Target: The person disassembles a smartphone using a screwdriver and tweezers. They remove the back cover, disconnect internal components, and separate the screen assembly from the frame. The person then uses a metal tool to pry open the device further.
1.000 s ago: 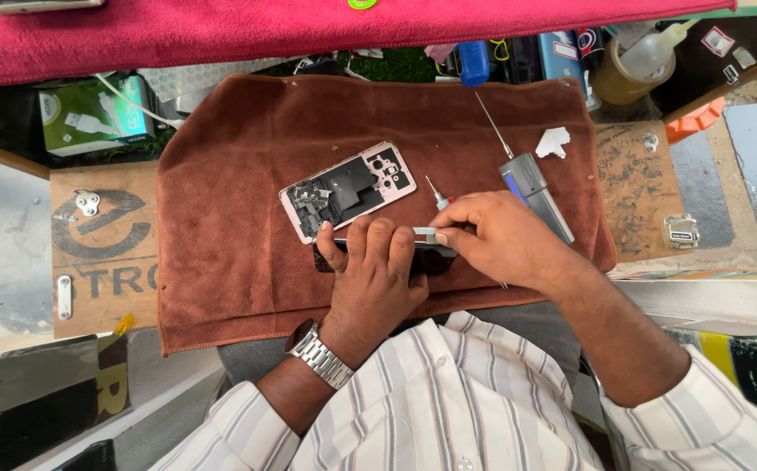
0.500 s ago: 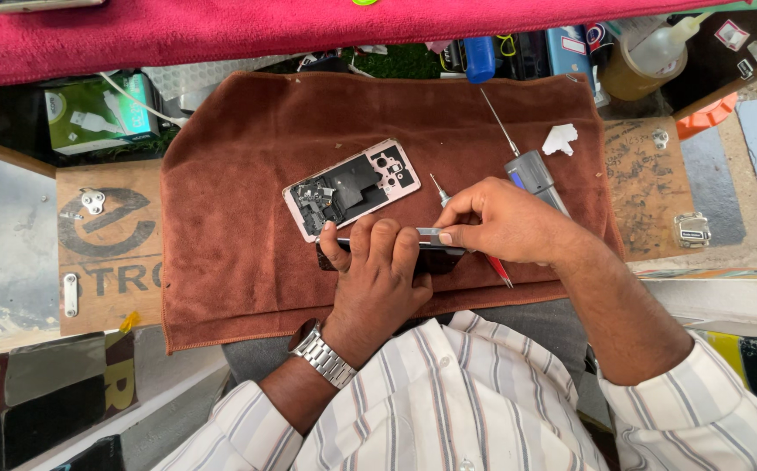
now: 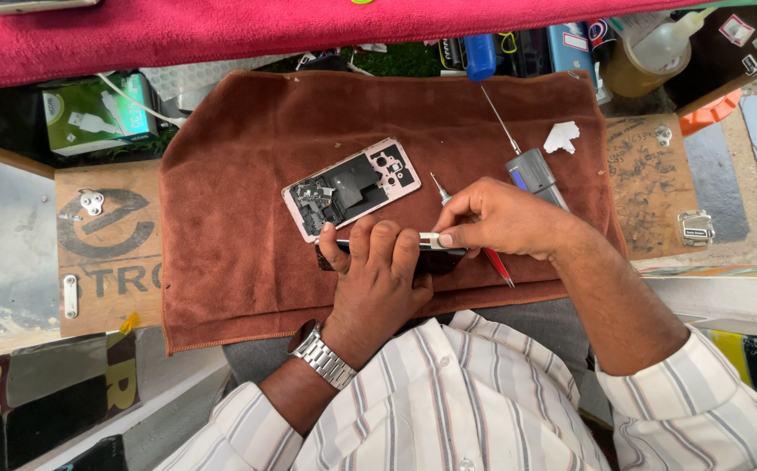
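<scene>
Seen from above, a cluttered wooden desk is covered in the middle by a brown towel, with a strip of red cloth lying along the far edge. At the near side of the towel, a dark phone body is gripped edge-up by the left hand, its fingers curled over the top edge; a metal wristwatch is worn on that wrist. The right hand is set just to the right, its fingers pinched narrowly on a small pale tool pressed against the phone's upper edge. A red-tipped tool pokes out beneath this hand; whether it is held cannot be told. Just beyond the hands, a pink phone back frame with exposed dark parts lies flat on the towel. A grey-handled screwdriver lies further right, near a scrap of white paper. A green and white box sits off the towel at the far left, and a bottle of amber liquid stands at the far right.
</scene>
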